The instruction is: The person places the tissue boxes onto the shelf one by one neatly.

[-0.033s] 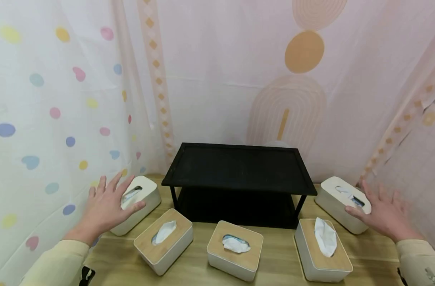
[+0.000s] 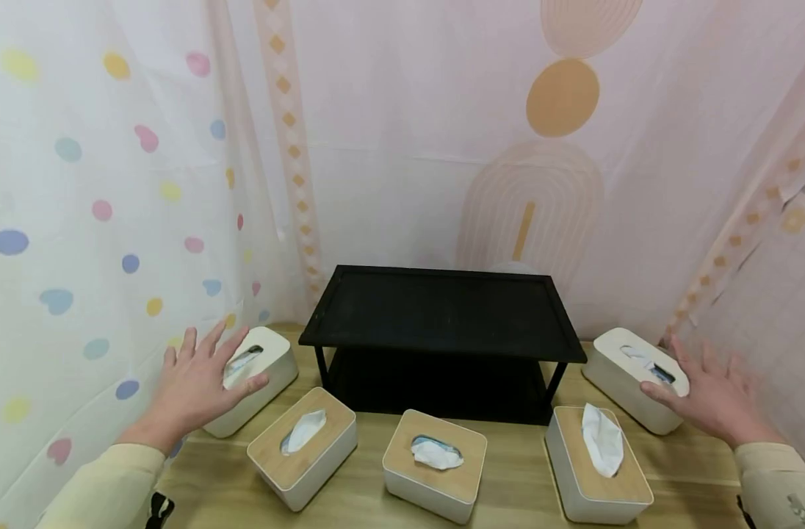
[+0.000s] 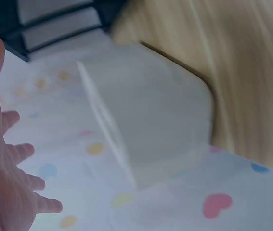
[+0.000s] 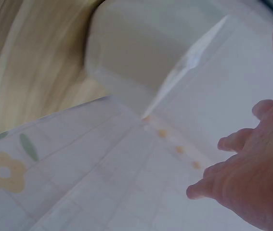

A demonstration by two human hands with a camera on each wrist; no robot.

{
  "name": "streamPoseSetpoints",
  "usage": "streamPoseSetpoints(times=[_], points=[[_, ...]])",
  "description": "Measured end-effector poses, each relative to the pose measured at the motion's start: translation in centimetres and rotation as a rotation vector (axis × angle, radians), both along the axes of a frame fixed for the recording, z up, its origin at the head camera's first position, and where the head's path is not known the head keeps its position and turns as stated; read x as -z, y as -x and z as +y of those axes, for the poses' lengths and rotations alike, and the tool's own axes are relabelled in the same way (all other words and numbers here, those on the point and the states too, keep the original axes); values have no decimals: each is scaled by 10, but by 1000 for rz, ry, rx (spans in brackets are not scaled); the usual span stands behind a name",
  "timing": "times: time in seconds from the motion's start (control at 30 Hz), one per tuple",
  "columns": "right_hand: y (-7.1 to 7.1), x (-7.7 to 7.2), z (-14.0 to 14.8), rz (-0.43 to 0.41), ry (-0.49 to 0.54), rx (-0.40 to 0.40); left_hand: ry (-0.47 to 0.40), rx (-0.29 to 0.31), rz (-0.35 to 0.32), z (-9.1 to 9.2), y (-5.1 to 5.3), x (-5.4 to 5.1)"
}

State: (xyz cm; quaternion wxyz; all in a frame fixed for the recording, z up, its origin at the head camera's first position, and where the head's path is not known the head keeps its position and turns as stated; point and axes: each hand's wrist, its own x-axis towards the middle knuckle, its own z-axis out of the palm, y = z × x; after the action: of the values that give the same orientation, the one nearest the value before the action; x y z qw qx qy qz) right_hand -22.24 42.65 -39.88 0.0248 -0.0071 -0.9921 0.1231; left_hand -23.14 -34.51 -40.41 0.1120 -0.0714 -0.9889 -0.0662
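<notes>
My left hand [image 2: 194,389] hovers with fingers spread over the near left side of a white-topped tissue box [image 2: 266,375]. A gap shows between this hand and the box [image 3: 150,110] in the left wrist view. On the far side, my right hand [image 2: 716,393] is held spread in the air by another white-topped tissue box [image 2: 630,382]; the right wrist view also shows that box [image 4: 131,53] apart from the fingers. Three tissue boxes with wood-look lids stand nearer me: a left one [image 2: 330,455], a middle one [image 2: 419,488] and a right one [image 2: 577,477]. White tissue shows in their slots.
A black two-tier rack [image 2: 442,312] stands at the back middle of the wooden table [image 2: 515,470], between the white-topped boxes. Patterned curtains [image 2: 389,147] hang behind it and on both sides, close to the hands.
</notes>
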Motion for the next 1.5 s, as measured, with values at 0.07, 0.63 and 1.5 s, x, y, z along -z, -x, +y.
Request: streamPoseSetpoints(times=[0.07, 0.63, 1.5], points=[[0, 1, -1, 3, -5, -2, 9, 0, -8, -2, -1, 2], [8, 5, -11, 86, 10, -28, -5, 33, 72, 12, 3, 0], [-37, 12, -158, 451, 348, -221, -315, 41, 248, 84, -84, 46]])
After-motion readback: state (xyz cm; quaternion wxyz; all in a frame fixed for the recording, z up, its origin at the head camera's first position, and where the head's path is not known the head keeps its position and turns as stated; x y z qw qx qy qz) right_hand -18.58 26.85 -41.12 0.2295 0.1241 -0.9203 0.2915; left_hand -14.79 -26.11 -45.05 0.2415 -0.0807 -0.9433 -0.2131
